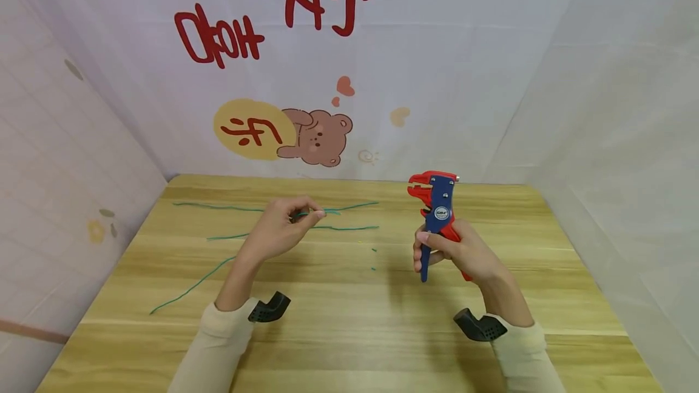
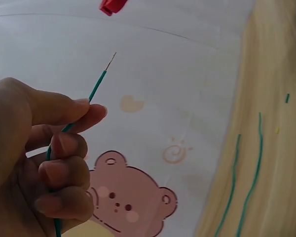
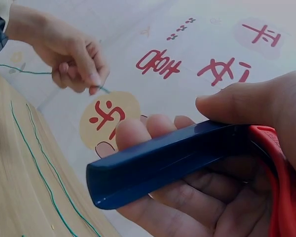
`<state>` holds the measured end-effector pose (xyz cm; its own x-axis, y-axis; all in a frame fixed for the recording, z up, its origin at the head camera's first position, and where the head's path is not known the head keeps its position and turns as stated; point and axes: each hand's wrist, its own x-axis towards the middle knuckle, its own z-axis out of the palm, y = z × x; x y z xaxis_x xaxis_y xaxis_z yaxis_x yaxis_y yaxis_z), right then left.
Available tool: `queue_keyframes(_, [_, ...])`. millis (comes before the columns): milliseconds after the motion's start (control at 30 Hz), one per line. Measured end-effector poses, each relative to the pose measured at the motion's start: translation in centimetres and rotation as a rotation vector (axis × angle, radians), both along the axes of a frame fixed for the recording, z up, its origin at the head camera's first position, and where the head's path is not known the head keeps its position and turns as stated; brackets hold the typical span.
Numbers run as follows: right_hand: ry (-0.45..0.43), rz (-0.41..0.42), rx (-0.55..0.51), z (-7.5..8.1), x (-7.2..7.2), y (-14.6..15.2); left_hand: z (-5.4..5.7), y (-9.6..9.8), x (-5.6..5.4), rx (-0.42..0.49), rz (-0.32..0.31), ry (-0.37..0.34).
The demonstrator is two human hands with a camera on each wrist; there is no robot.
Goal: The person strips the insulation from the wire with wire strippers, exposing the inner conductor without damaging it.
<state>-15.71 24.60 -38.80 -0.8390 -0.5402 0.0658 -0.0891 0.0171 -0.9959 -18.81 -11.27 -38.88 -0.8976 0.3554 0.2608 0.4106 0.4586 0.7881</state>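
My left hand (image 1: 275, 229) pinches a thin green wire (image 2: 97, 85) between thumb and forefinger, the other fingers curled about its length. Bare metal shows at the wire's tip in the left wrist view, and the tail trails down to the left in the head view. In my right hand (image 1: 466, 253) is a blue and red wire stripper (image 1: 441, 202), held upright by its handles with its jaws apart and pointing left. Nothing is seen between those jaws. A gap separates the wire's tip from the tool.
Two more green wires lie across the wooden table (image 1: 327, 332), a rear wire (image 1: 218, 206) and a nearer wire (image 1: 352, 228). Tiny green scraps (image 1: 374, 268) and a yellow speck (image 1: 359, 242) lie between the hands. A printed cloth (image 1: 437, 77) rises behind the table.
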Motion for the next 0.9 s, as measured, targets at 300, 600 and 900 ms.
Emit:
queue_keyframes(300, [-0.008,-0.003,-0.004,-0.2,0.1,0.2,-4.1,1.5,-0.7,-0.033,-0.039,-0.012])
queue_keyframes(600, [0.010,0.010,-0.003,0.0,-0.2,0.5,-6.3,2.4,-1.4,-0.076,-0.045,-0.009])
queue_keyframes(900, [0.002,0.013,-0.015,0.2,-0.1,0.7,-7.9,3.5,-1.5,-0.166,-0.019,-0.056])
